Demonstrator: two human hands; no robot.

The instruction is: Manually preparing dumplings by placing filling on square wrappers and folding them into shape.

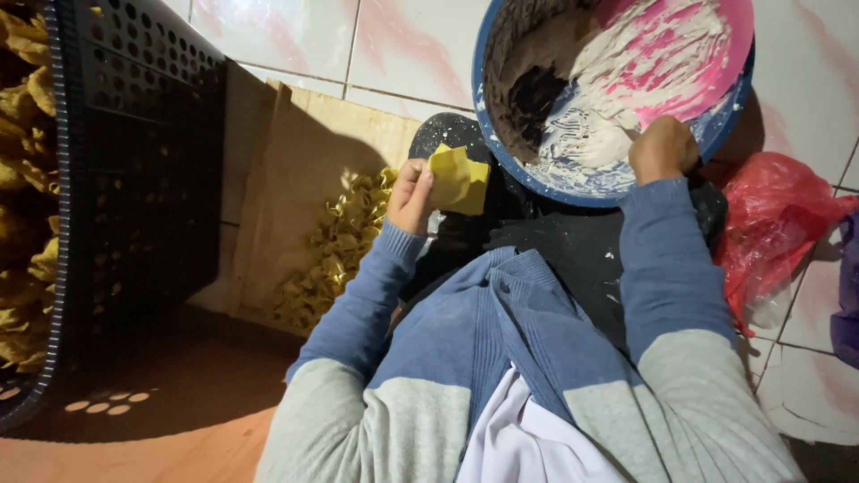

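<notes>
While seated over the work, the person wore a blue-and-grey cardigan [501, 358], nearest the camera.
L hand: left hand [410, 195] was raised, fingers [420, 183] curled and pinched shut on the edge of a yellow sheet [460, 177].
Sheet: folded, square-ish, stuck out to the right of the fingertips, just below the basin rim.
R hand: right hand [662, 148] was closed in a loose fist at the basin's lower rim, knuckles up; whether it gripped anything, can't tell.
Basin: pink and blue basin [729, 54], tilted toward the person, smeared w/ white paste [617, 85].
Left side: yellow folded pieces [335, 246] piled on a wooden board [295, 152]; black perforated crate [134, 161] beyond.
Right side: red plastic bag [774, 224] on tiled floor [412, 40].
</notes>
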